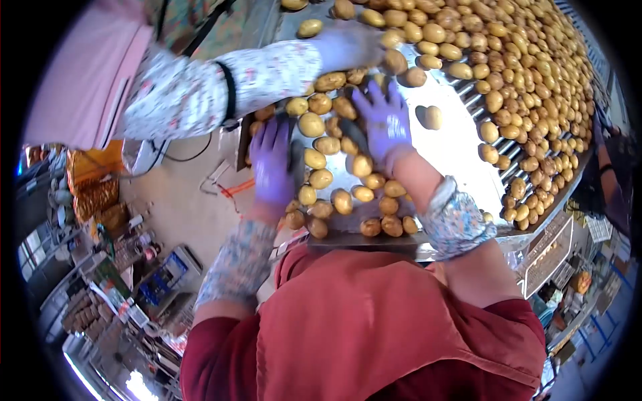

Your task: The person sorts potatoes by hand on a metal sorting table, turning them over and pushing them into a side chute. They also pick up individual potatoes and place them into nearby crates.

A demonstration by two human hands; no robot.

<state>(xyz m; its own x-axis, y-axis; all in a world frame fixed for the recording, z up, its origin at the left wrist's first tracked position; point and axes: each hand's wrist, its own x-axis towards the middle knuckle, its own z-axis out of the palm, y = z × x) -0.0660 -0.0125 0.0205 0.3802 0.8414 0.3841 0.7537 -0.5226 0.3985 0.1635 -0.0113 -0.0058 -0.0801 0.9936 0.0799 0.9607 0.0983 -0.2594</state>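
Observation:
Both my hands wear purple gloves. My left hand (273, 164) lies palm down at the left edge of the metal table (348, 177), fingers stretched forward beside several brown potatoes (311, 125). Flat over the right side of this loose group is my right hand (386, 123), its fingers spread and their tips close to potatoes near the top. The fingertips partly hide what lies beneath them. Between my two hands the potatoes are scattered, shiny and wet-looking. Neither hand visibly grips one.
From the left, a co-worker's gloved hand (348, 48), blurred, reaches across above my hands. A large potato pile (521, 73) covers the right side, over metal rollers (498, 144). One single potato (433, 117) sits right of my right hand. Orange sacks (97, 184) stand at left.

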